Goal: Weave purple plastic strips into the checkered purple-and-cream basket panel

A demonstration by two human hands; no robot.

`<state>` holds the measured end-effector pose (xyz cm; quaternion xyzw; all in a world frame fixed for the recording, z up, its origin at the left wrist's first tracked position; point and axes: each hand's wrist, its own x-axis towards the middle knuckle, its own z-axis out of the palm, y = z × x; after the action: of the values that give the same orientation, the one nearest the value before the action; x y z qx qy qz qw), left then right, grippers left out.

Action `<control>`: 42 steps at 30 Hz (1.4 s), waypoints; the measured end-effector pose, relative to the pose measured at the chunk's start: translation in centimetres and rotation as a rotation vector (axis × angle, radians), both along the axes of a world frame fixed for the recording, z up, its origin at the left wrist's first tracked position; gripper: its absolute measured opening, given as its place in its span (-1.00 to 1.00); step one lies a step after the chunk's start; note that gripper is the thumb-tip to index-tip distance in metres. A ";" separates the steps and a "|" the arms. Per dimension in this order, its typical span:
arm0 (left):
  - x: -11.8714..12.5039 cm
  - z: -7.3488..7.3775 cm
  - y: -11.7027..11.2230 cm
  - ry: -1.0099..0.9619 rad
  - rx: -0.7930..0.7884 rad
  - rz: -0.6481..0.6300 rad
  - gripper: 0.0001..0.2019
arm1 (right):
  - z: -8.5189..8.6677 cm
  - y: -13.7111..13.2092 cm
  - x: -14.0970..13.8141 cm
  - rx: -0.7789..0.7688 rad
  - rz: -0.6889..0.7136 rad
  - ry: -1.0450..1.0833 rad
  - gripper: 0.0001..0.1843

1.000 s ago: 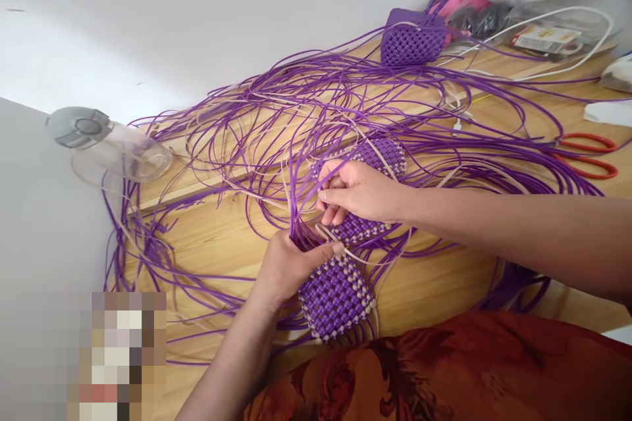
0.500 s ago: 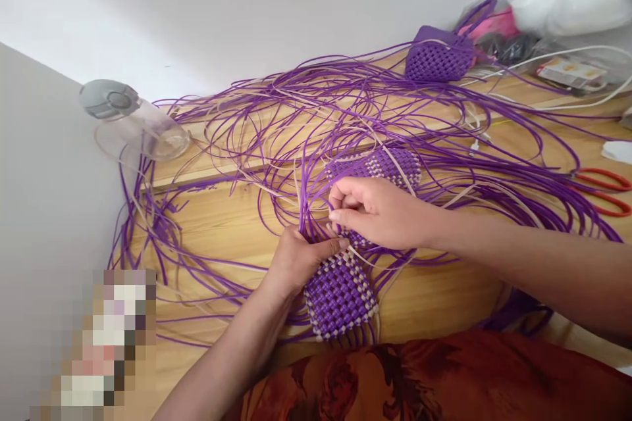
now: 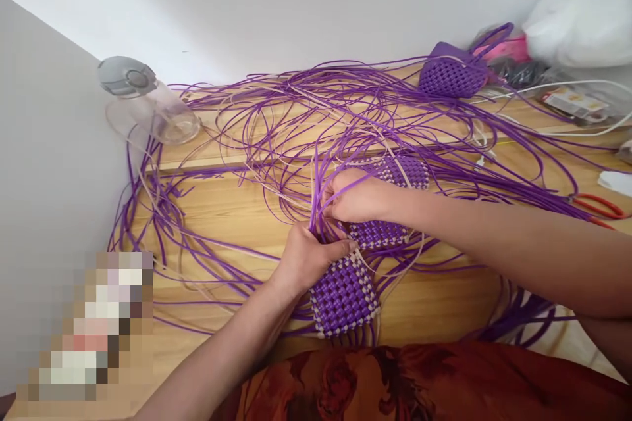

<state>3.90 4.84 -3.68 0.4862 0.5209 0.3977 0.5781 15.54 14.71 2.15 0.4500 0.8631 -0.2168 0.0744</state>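
A purple and beige woven panel (image 3: pixel 343 296) lies near the table's front edge, long strands running out from its sides. My left hand (image 3: pixel 309 253) grips its far edge, thumb pressed on top beside a bunch of upright purple strands (image 3: pixel 316 200). Just beyond, my right hand (image 3: pixel 353 194) is closed among those strands, its fingertips partly hidden by them. Under and past my right hand lies more purple and beige weaving (image 3: pixel 378 233), and farther back a similar woven part (image 3: pixel 415 171).
Loose purple and beige strands (image 3: pixel 296 105) sprawl across the wooden table. A clear bottle with a grey lid (image 3: pixel 128 75) stands at the left back. A small purple woven basket (image 3: pixel 451 72) sits at the back right. Orange-handled scissors (image 3: pixel 600 205) lie at the right.
My right hand has moved slightly left, in among the upright strands, its fingers now turned more away. My left hand keeps its hold on the panel. The whole view has shifted a little.
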 end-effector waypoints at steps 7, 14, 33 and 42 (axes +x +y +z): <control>-0.1 -0.2 0.2 0.049 -0.051 0.041 -0.76 | 1.1 -0.5 2.7 0.085 0.113 -0.033 -0.86; 0.1 0.2 0.2 -0.018 -0.017 0.010 -0.77 | 0.7 -2.0 3.6 0.193 0.103 0.035 -0.86; -0.1 0.0 0.4 -0.015 -0.074 0.046 -0.74 | 1.3 -3.6 6.6 -0.017 -0.158 0.046 -0.86; -0.2 -0.2 0.6 -0.047 -0.158 0.002 -0.74 | 4.0 0.7 18.1 0.341 -0.658 -0.166 -0.70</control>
<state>3.69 5.47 -3.86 0.4290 0.5376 0.3672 0.6262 33.66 15.36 6.11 0.7250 0.6872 -0.0450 -0.0054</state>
